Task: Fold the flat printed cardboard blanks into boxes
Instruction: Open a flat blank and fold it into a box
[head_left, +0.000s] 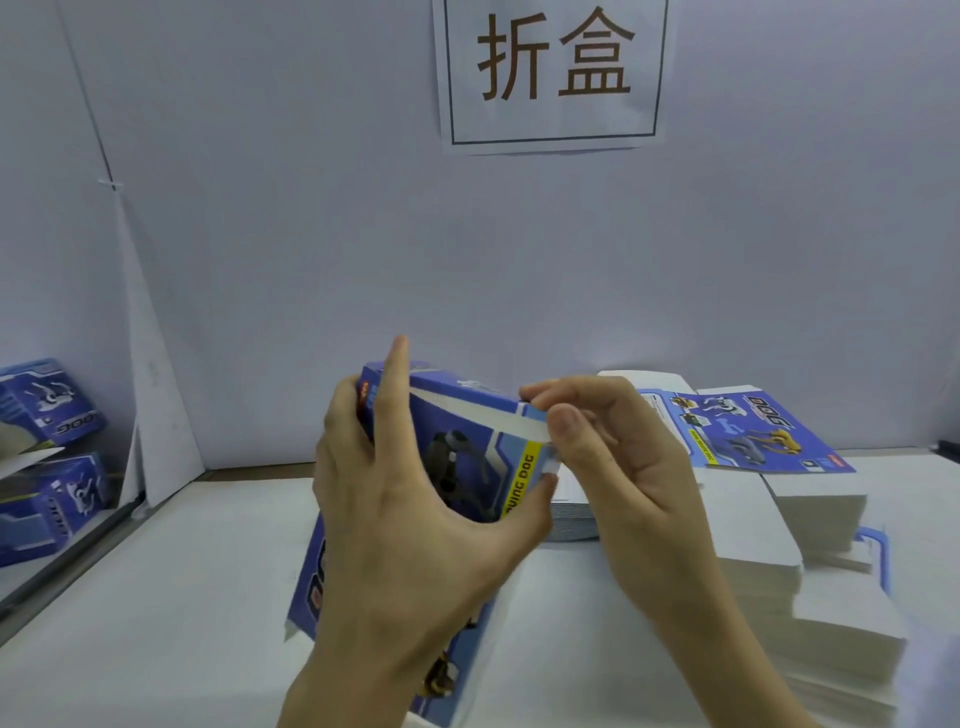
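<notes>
I'm looking at a packing workstation: a white table (156, 597) screened by plain partition walls (311, 234), a printed sign (553, 73) taped up, stacks of flat blanks (810, 525) along its right edge, finished boxes (49, 400) at the left edge.

Glossy printed cardboard box (467, 441), matt white paper sign (553, 75), smooth white table (182, 597)

A blue printed box (467, 457), half-formed, held upright above the table; flat blanks (748, 431) stacked right, apparently face-up.
</notes>
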